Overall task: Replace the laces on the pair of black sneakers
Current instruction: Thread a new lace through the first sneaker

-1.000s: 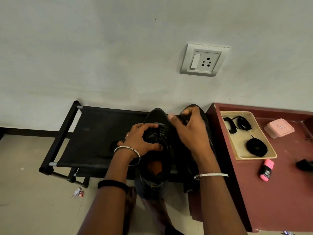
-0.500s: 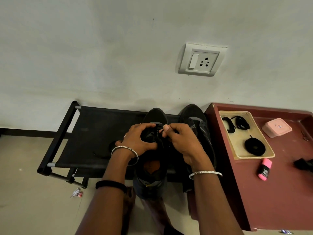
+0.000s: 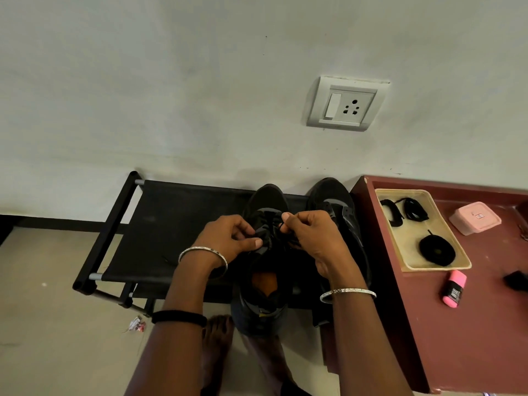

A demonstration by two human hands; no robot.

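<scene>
Two black sneakers stand on a black fabric rack (image 3: 171, 221) against the wall. The left sneaker (image 3: 267, 201) is under both hands; the right sneaker (image 3: 333, 195) stands beside it, partly hidden by my right forearm. My left hand (image 3: 228, 238) grips the left side of the sneaker's tongue and upper, thumb pressed on it. My right hand (image 3: 310, 235) pinches a thin black lace (image 3: 281, 225) at the eyelets. Spare black laces (image 3: 415, 208) and a coiled black lace (image 3: 437, 250) lie in a beige tray (image 3: 411, 264).
The tray rests on a maroon table (image 3: 471, 338) at the right, with a pink box (image 3: 474, 218), a pink highlighter (image 3: 454, 288) and a dark object (image 3: 517, 281). A wall socket (image 3: 347, 105) is above. A bare foot (image 3: 217, 338) and a wrapper (image 3: 137, 324) are on the floor.
My right hand left the right sneaker, came across to the left sneaker and took hold of its lace. My left hand stayed on the left sneaker.
</scene>
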